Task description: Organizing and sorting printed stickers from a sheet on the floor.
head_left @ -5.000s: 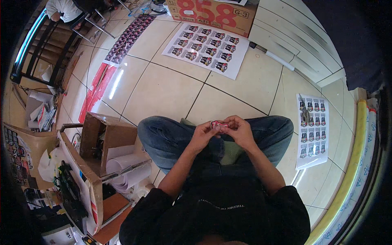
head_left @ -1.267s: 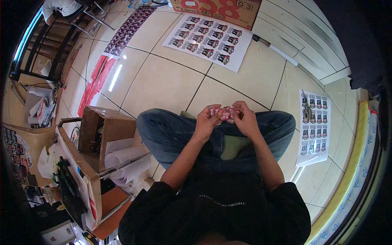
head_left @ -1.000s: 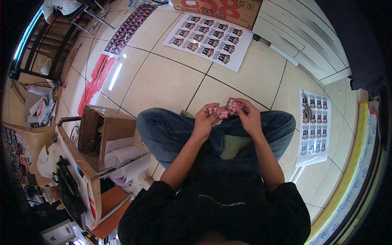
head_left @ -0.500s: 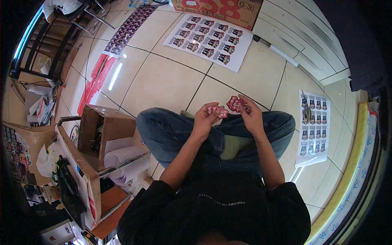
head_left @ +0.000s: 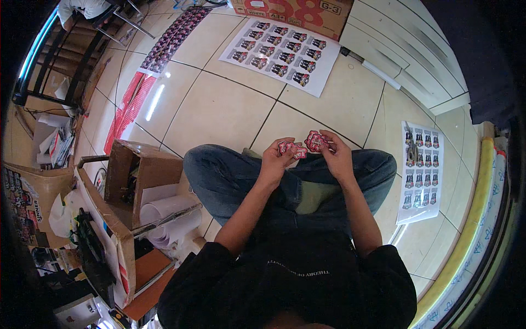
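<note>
Above my crossed, jean-clad legs, my left hand (head_left: 275,160) is closed on a fanned bunch of small red, pink and white cut-out pieces (head_left: 297,149). My right hand (head_left: 338,158) pinches a similar red bunch (head_left: 315,140) just right and a little higher, with a narrow gap between the bunches. Grey scissors (head_left: 411,148) lie on a printed sticker sheet (head_left: 419,203) to my right. Another printed sheet (head_left: 293,38) lies flat on the tiles ahead of me.
A cardboard box (head_left: 290,12) and white drawers (head_left: 402,52) stand ahead. An open box (head_left: 153,171), paper roll (head_left: 164,225) and clutter sit left. Long yellow rolls (head_left: 472,219) line the right. Red and patterned strips (head_left: 131,109) lie left-front. A person (head_left: 82,13) sits top left.
Five seconds ago both hands met on one bunch. It has since been split between them, my right hand moving up and right with its part; my left hand rose slightly.
</note>
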`<state>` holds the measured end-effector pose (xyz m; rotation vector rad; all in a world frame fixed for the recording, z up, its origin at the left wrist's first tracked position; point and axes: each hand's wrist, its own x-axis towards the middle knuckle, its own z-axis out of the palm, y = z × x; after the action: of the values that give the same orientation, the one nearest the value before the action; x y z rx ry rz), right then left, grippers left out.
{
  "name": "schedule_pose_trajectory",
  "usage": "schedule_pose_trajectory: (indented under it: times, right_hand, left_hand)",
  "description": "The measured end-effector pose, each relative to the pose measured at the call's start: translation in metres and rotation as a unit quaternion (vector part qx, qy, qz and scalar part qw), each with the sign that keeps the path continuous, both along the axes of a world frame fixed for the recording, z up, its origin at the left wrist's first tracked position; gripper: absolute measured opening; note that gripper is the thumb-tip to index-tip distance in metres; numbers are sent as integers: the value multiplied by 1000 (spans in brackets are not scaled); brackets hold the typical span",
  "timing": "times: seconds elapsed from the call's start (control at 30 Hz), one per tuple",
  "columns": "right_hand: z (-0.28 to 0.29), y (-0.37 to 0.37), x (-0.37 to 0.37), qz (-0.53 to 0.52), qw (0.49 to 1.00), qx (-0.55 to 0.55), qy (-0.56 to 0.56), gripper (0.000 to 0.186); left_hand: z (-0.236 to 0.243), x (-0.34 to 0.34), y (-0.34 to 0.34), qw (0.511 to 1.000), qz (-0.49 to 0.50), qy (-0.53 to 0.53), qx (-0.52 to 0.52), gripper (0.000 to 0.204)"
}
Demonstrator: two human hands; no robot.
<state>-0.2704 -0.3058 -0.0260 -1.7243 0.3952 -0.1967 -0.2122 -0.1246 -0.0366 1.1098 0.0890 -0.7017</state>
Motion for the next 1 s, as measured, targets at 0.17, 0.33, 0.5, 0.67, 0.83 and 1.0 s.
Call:
schedule_pose_trajectory:
  times: [0.17,0.33,0.5,0.67,0.83,1.0]
  right_hand:
    - [-2,3,-2,2,1000,-18,-4,32]
    - [-13,6,-2,6,1000,7,18,23]
    - [-14,11,-3,26,1000,8,3,16]
    - [-8,25,-3,34,999,-26,20,16]
    - [-8,14,5,-41,999,-20,-24,18]
    - [-7,-25,1,-76,993,-95,9,18]
  left_hand:
    - [-4,0,-1,1000,-3,-8,-6,31]
    - [-3,-2,-2,1000,1,-17,3,31]
    - [-2,-1,-7,999,12,-38,37,32]
    - [-2,-2,-13,995,59,-77,20,32]
    - [0,2,-8,996,68,10,-62,34]
    - [4,8,-4,996,46,9,-73,35]
